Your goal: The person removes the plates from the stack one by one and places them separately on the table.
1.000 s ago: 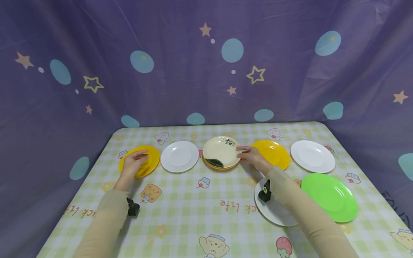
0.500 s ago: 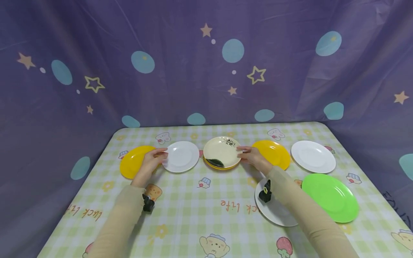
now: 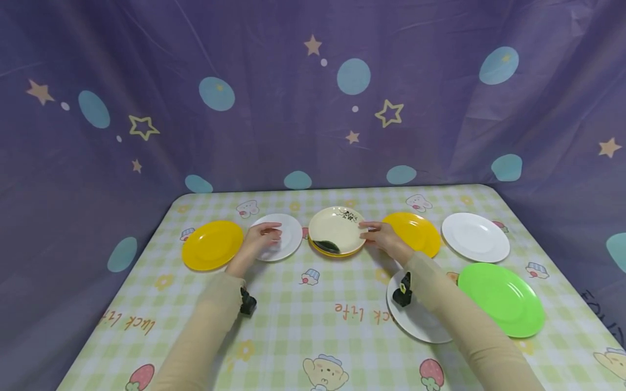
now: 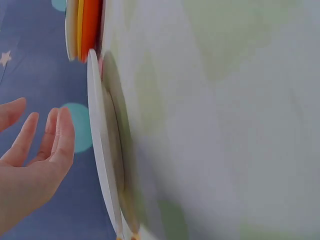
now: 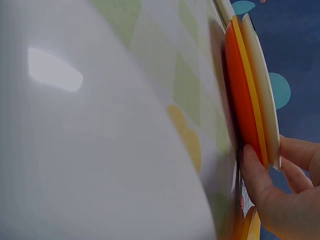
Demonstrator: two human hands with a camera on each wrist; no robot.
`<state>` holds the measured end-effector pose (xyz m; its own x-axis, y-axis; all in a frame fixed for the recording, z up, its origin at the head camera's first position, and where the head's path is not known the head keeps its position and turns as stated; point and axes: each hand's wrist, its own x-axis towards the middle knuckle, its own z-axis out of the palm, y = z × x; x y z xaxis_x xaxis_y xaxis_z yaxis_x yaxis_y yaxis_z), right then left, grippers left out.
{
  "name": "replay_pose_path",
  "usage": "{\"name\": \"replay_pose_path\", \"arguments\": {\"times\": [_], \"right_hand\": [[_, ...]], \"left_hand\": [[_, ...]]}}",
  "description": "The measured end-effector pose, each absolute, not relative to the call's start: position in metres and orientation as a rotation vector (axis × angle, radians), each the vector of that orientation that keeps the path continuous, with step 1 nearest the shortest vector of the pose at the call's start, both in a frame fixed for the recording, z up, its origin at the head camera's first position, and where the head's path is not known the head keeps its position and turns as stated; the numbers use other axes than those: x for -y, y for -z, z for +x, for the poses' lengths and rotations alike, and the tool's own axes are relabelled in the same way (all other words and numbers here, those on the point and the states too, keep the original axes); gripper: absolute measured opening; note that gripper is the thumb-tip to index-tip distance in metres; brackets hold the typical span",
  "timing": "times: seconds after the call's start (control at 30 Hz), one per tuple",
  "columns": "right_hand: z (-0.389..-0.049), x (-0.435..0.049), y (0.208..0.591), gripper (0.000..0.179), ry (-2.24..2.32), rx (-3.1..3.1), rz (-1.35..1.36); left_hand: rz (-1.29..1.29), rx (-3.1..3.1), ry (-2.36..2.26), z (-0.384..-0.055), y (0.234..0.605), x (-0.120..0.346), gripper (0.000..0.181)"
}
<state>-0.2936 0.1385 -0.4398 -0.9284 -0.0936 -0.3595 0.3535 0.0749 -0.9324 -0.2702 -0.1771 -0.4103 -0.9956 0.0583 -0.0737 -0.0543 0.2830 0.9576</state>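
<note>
Above the left white plate [image 3: 292, 239] hovers my left hand [image 3: 255, 243], its fingers loosely bent. The left wrist view shows this hand [image 4: 40, 170] apart from the plate's rim [image 4: 102, 145], holding nothing. My right hand [image 3: 387, 241] pinches the right edge of a cream plate [image 3: 336, 231] with a dark leaf and flower pattern, stacked on a yellow plate [image 3: 323, 252]. In the right wrist view the thumb [image 5: 257, 177] presses the orange-looking underside of the yellow plate, while the fingers lie on the cream plate [image 5: 267, 90]. The palm's inner side is partly hidden.
One yellow plate [image 3: 207, 247] lies at far left, another [image 3: 413, 233] right of the stack. A white plate [image 3: 474, 237] sits at back right, a green plate [image 3: 501, 298] in front of it. Another white plate [image 3: 418, 323] lies partly under the right forearm. A purple curtain [image 3: 274, 108] hangs behind.
My left hand has moved right, from over the far-left yellow plate to over the white plate beside it. The right hand and the stacked plates have stayed in place.
</note>
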Motion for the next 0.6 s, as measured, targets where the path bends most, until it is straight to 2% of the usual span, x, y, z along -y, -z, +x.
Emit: {"name": "replay_pose_path", "arguments": {"times": [0.13,0.27,0.4,0.5,0.6], "right_hand": [[-0.294,-0.139,0.441,0.043,1.920,-2.044,0.257],[-0.293,-0.139,0.442,0.044,1.925,-2.044,0.225],[-0.293,-0.141,0.442,0.044,1.946,-2.025,0.201],[-0.292,-0.141,0.442,0.043,1.947,-2.027,0.205],[-0.293,-0.141,0.443,0.044,1.935,-2.041,0.207]], "left_hand": [[0.018,-2.419,-1.811,-0.270,0.406,0.162,0.033],[0.125,-2.408,-1.818,-0.281,0.424,0.154,0.033],[0.346,-2.307,-1.936,-0.328,0.489,0.166,0.032],[0.422,-2.259,-1.995,-0.370,0.544,0.176,0.031],[0.369,-2.282,-1.971,-0.386,0.567,0.176,0.033]]}}
